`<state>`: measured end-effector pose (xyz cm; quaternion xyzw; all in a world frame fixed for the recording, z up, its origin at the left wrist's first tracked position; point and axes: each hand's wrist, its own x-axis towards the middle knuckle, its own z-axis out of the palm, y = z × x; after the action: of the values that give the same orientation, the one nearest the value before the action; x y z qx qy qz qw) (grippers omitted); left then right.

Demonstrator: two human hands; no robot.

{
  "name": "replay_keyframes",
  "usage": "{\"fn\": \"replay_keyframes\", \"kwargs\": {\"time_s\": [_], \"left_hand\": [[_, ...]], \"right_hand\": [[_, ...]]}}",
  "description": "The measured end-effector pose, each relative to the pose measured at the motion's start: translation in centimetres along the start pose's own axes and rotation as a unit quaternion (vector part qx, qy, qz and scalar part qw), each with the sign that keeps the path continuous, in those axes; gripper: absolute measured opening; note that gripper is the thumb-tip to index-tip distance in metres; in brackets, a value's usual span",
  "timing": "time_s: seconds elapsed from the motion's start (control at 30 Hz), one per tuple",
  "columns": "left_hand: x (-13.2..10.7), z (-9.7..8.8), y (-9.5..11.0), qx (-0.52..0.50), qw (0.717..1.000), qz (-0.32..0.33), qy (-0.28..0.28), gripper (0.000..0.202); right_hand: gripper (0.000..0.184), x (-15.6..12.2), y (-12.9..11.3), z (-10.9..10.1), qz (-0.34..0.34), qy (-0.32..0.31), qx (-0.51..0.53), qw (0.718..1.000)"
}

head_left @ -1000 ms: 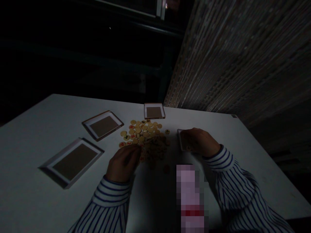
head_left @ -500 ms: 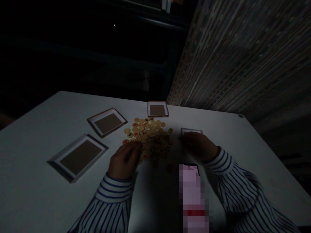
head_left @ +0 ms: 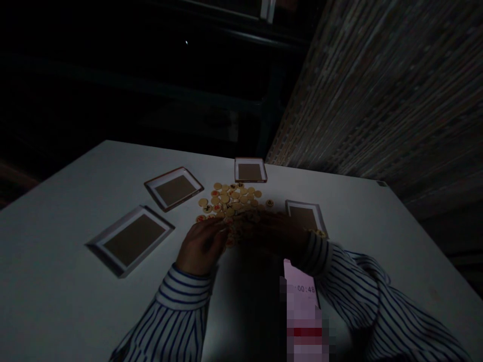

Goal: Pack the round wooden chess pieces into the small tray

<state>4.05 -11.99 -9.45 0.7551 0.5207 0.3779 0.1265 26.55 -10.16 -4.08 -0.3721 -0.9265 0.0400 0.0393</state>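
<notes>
Round wooden Chinese chess pieces (head_left: 225, 199), some marked in red or black, lie in a loose pile mid-table. At the pile's near left edge is my left hand (head_left: 199, 246), its fingers curled in and thumb close to them; whatever is between the fingertips is hidden. My right hand (head_left: 281, 232) reaches over the right side of the pile in deep shadow, so its fingers cannot be made out. Beside it stands a shallow tray (head_left: 322, 215) with a grey-brown bottom. A couple of chess pieces (head_left: 320, 234) show at that tray's near edge, partly behind my wrist.
Two shallow trays stand on the left, a near one (head_left: 94, 246) and a farther one (head_left: 151, 193). Another tray (head_left: 250, 160) is at the back. A lit phone (head_left: 298, 281) lies by my right forearm on the white table (head_left: 56, 226). Stacked sheets (head_left: 358, 100) rise behind.
My right hand has moved left from the right-hand tray to the pile, uncovering the tray and the pieces at its edge. My left hand stays at the pile. The view has shifted slightly.
</notes>
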Motion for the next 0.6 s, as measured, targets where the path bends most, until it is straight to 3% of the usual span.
{"fn": "replay_keyframes", "kwargs": {"time_s": [0.1,0.47,0.6], "left_hand": [[0.1,-0.2,0.2,0.014,1.000,0.022,-0.014,0.025],[0.1,-0.3,-0.3,0.050,0.998,0.018,-0.029,0.027],[0.1,-0.1,-0.5,0.054,0.998,0.028,-0.029,0.028]], "right_hand": [[0.035,1.0,-0.6,0.4,-0.015,0.010,0.006,1.000],[0.035,4.2,-1.8,1.6,0.051,-0.058,-0.005,0.997],[0.035,4.5,-2.1,1.9,0.066,-0.050,-0.016,0.996]]}}
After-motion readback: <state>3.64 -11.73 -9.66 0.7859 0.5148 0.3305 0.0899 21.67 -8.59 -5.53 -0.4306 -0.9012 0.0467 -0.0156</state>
